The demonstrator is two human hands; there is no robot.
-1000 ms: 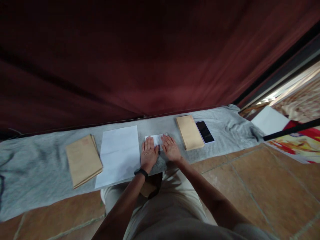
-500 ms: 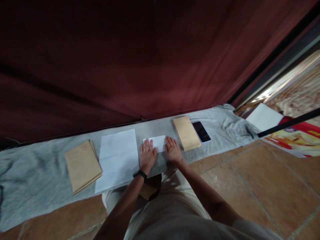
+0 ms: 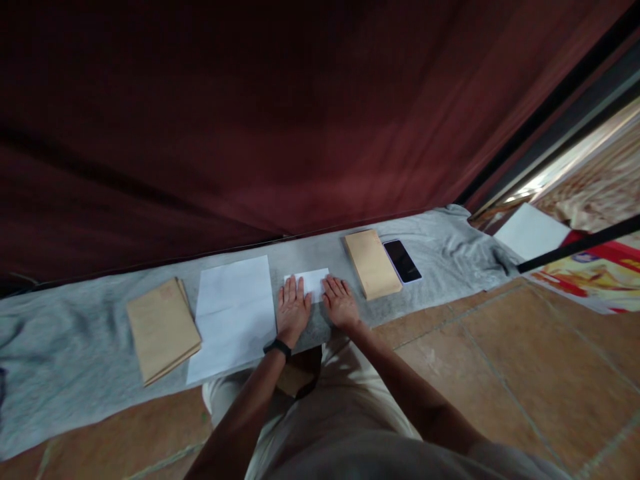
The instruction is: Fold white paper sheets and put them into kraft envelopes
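I see the small white folded sheet of paper (image 3: 307, 281) lying flat on the long grey cloth (image 3: 75, 347), directly ahead of me. Both my hands lie flat on it, palms down, fingers spread and together pressing rather than gripping: the left hand (image 3: 292, 308) covers its near left part, the right hand (image 3: 339, 303) its near right corner. Compared with half a second ago the right hand has slid slightly inward toward the left, so less white shows between them; a second ago they sat much as now. I judge this as smoothing a crease along the fold, and the sheet itself has barely shifted.

Just left of the folded sheet lies a large unfolded white paper sheet (image 3: 233, 313), close to my left thumb side. Further left is a stack of tan paper envelopes (image 3: 161, 329). To the right, a second tan envelope stack (image 3: 371, 263) sits near my right hand, with a black smartphone (image 3: 401, 261) just beside it. The dark red curtain (image 3: 250, 120) closes the far edge; the tiled floor (image 3: 525, 360) gives open room on my near side.
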